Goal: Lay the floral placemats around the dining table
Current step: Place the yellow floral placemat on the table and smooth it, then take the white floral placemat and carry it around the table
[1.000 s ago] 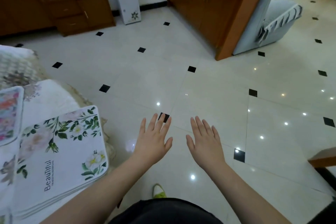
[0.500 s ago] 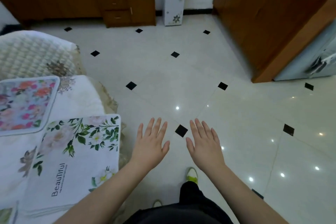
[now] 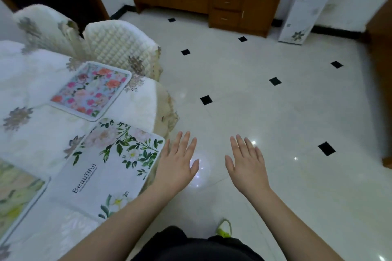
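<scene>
The dining table [image 3: 42, 133], under a white floral cloth, fills the left side. A white placemat with green leaves and the word "Beautiful" [image 3: 110, 167] lies at the table's near edge. Behind it lies a placemat with pink and red flowers [image 3: 91, 91]. A greenish placemat [image 3: 17, 197] shows at the far left edge, partly cut off. My left hand [image 3: 178, 163] hovers palm down, empty, just right of the white mat's corner. My right hand [image 3: 248, 163] hovers palm down over the floor, fingers spread, holding nothing.
Two chairs with quilted cream covers [image 3: 118, 48] stand at the table's far side. A wooden cabinet [image 3: 244, 6] and a white floral column [image 3: 307, 6] stand against the back wall. The tiled floor [image 3: 275, 123] spreads to the right. A yellow-green shoe [image 3: 224, 229] shows below.
The view has swung left, bringing more of the table, the pink placemat and the chairs into sight. Both hands stay open and empty in front of me.
</scene>
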Available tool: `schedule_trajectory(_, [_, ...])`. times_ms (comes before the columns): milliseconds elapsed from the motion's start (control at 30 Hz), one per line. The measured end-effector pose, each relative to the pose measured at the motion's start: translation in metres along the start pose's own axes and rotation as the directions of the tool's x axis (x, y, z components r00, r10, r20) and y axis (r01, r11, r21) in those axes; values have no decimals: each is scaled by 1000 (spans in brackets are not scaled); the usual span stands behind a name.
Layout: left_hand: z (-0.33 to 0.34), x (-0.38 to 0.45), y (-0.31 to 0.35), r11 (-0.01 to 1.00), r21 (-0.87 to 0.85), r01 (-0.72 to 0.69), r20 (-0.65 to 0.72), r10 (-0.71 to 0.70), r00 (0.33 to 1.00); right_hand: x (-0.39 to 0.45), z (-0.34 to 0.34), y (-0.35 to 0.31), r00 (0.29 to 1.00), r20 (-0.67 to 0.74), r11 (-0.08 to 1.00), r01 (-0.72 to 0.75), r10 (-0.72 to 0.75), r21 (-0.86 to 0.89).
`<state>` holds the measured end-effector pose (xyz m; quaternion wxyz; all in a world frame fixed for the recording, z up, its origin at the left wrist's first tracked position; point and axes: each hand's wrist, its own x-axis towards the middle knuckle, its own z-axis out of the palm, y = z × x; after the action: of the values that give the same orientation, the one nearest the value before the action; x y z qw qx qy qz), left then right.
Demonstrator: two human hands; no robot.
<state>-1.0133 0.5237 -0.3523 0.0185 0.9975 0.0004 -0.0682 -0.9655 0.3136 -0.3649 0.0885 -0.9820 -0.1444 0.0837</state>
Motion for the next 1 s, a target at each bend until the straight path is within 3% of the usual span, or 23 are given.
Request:
schedule_trajectory(267, [-5,-13,-55,958,-41,282,-59,-284,957,68,2,-55,967,46,968,251,-251,8])
schedule_trajectory(500, [41,-52,-125,847,-65,528,58,-525,849,115,19,-141,889,126,894,447,-440,-30])
schedule_trajectory(767, [61,-88,-171,725,-167,668,92,-663,743,133,51,-235,753,212,758,648,-622,-76])
schedule_trajectory(1000, [74,-112,-181,571,-231,788,98,-792,603,147,80,-286,591,319,608,792,-741,-54])
